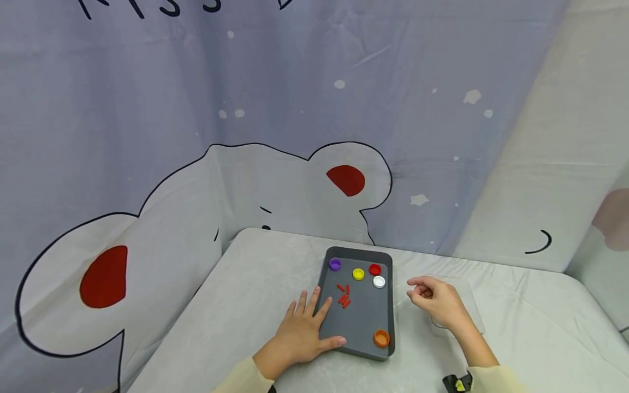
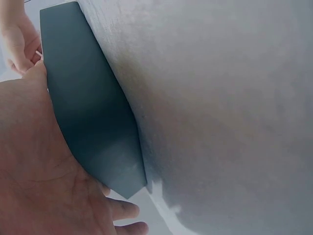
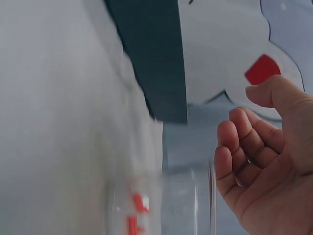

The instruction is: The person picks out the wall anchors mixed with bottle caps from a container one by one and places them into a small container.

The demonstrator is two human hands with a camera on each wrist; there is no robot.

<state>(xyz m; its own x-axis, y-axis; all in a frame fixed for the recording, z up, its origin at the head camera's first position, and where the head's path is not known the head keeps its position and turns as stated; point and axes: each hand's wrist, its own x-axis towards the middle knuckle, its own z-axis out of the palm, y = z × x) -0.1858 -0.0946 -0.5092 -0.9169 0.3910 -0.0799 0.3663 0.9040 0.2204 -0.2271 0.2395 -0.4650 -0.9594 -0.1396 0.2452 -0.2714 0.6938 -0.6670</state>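
My left hand [image 1: 300,334] lies with fingers spread over the left edge of a dark grey tray [image 1: 363,327], its thumb reaching over the near rim. The palm faces the tray's outer wall [image 2: 88,93] in the left wrist view. Several small red sticks [image 1: 344,299] lie loosely in the middle of the tray. My right hand [image 1: 442,305] hovers right of the tray, above a clear container [image 1: 469,297]. In the right wrist view its fingers [image 3: 227,134] are loosely bent, the thumb stands apart, and nothing shows between them. Red pieces [image 3: 139,203] show through the clear container's wall.
Purple [image 1: 335,264], yellow [image 1: 358,274], red [image 1: 375,269] and white [image 1: 379,281] round cups sit in the tray's far part. An orange cup [image 1: 381,338] stands in its near right corner. A pale cloth [image 1: 265,273] covers the table; a printed curtain [image 1: 275,82] hangs behind.
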